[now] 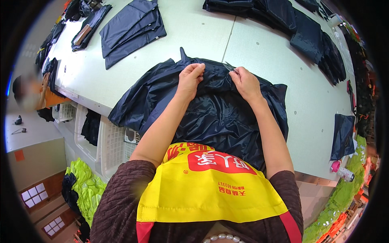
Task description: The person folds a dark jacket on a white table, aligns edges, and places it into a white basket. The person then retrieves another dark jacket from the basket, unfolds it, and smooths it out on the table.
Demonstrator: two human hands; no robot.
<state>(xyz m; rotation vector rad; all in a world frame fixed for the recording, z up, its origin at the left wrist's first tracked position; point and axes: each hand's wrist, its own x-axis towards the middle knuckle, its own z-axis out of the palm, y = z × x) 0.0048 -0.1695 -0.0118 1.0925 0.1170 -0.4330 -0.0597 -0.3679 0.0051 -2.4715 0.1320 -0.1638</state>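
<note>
A dark navy, shiny garment (pixel 221 111) lies bunched on the pale table in front of me and hangs over its near edge against my apron. My left hand (pixel 190 81) is closed in a pinch at the garment's far edge; whatever lies between the fingertips is too small to make out. In my right hand (pixel 246 84), a little to the right at the same edge, is a small pair of thread snips (pixel 229 66). Their dark blades point up and left, just over the cloth.
Folded dark garments (pixel 131 32) lie at the far left, with a long row of piles (pixel 279 20) at the far right. White plastic baskets (pixel 111 146) stand below the table's left side. A pink-capped bottle (pixel 343 172) is at the right edge. Another person (pixel 32 91) works at left.
</note>
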